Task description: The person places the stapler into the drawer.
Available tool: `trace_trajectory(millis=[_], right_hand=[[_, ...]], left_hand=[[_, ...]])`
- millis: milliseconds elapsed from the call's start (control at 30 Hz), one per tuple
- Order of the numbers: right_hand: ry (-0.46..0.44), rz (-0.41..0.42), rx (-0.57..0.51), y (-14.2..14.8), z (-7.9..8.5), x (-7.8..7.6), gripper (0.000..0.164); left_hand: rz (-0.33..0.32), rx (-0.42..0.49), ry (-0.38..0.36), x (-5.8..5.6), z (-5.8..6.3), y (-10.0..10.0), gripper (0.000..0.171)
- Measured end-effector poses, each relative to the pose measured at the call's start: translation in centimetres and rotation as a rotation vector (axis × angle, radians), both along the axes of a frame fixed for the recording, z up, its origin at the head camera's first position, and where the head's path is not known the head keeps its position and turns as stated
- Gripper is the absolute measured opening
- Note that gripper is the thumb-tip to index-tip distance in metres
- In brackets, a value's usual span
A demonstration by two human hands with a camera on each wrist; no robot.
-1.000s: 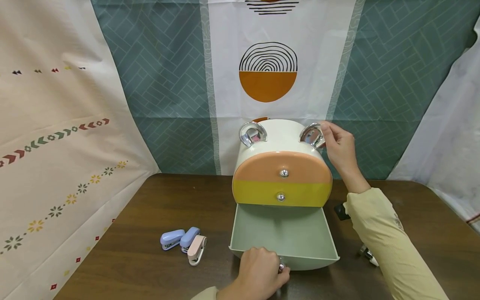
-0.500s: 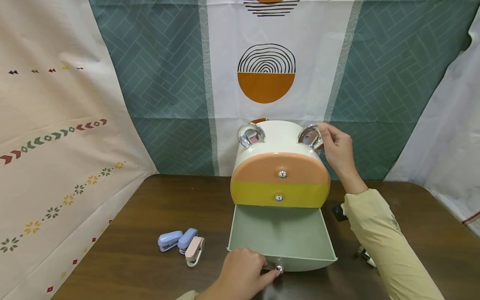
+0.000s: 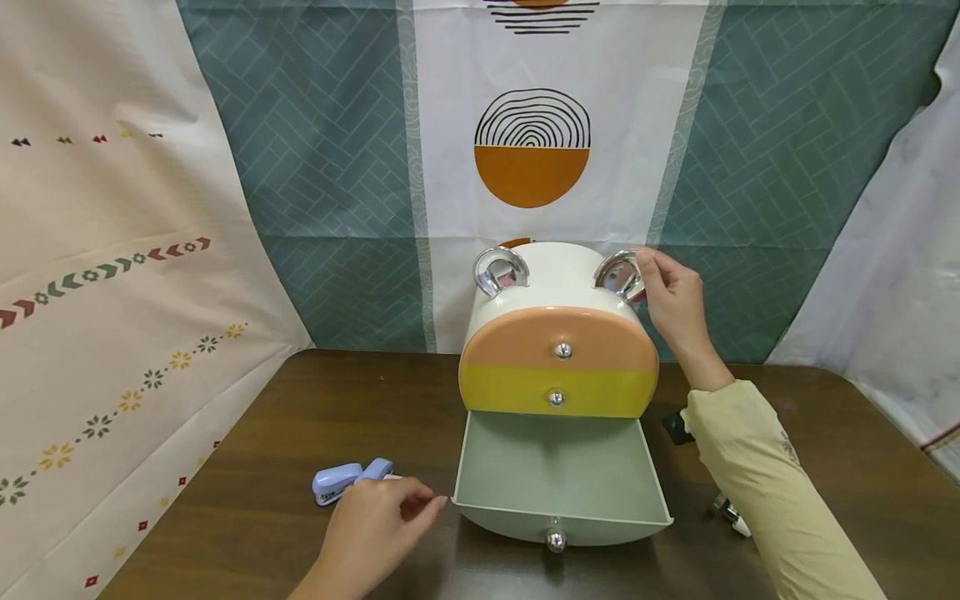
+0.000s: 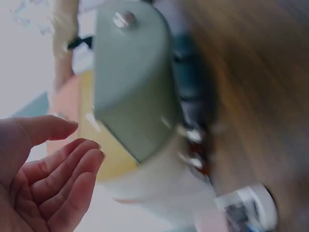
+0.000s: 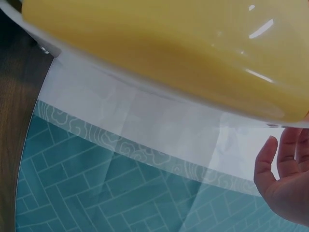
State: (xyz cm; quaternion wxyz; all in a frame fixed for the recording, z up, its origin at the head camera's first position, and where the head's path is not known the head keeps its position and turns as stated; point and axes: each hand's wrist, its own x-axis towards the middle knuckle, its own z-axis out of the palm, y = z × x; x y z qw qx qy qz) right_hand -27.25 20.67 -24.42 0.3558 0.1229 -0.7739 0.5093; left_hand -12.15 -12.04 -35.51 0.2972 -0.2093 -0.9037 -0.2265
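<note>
While the right hand (image 3: 678, 307) pinches a shiny ear (image 3: 618, 273), the left hand (image 3: 375, 521) curves empty fingers loosely near a smooth drawer (image 3: 607, 530).

Counting three mini staplers (image 3: 334, 479) toward the left edge of the table surface (image 3: 360, 400). Counting one drawer cabinet (image 3: 558, 279) by the back edge, with three drawers (image 3: 558, 458), three round knobs (image 3: 556, 399), two silver ears (image 3: 501, 272).
</note>
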Motion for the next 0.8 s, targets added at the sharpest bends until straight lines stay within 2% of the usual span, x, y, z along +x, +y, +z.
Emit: trace_trajectory(millis=[133,267,333,433,533,667,800], right_hand=[[0.015,0.028,-0.008,-0.7,0.8,1.3,0.032],[0.019,0.037,-0.008,-0.8,0.9,1.5,0.032],[0.019,0.027,-0.01,-0.9,0.9,1.5,0.031],[0.017,0.01,-0.014,-1.0,1.0,1.6,0.03],[0.013,0.016,-0.022,-1.0,0.9,1.4,0.03],[0.009,0.029,-0.025,-1.0,0.9,1.4,0.031],[0.01,0.03,-0.028,-1.0,0.9,1.4,0.03]], left_hand=[[0.115,-0.035,-0.094,-0.5,-0.6,-2.1,0.015],[0.239,-0.099,-0.219,-0.8,-1.3,-3.7,0.014],[0.273,-0.126,-0.287,-0.9,-1.5,-4.2,0.017],[0.291,-0.151,-0.366,-1.1,-1.8,-4.6,0.025],[0.298,-0.16,-0.405,-1.4,-2.1,-4.7,0.033],[0.299,-0.171,-0.412,-1.7,-2.4,-4.8,0.037],[0.293,-0.169,-0.411,-1.9,-2.4,-4.8,0.035]])
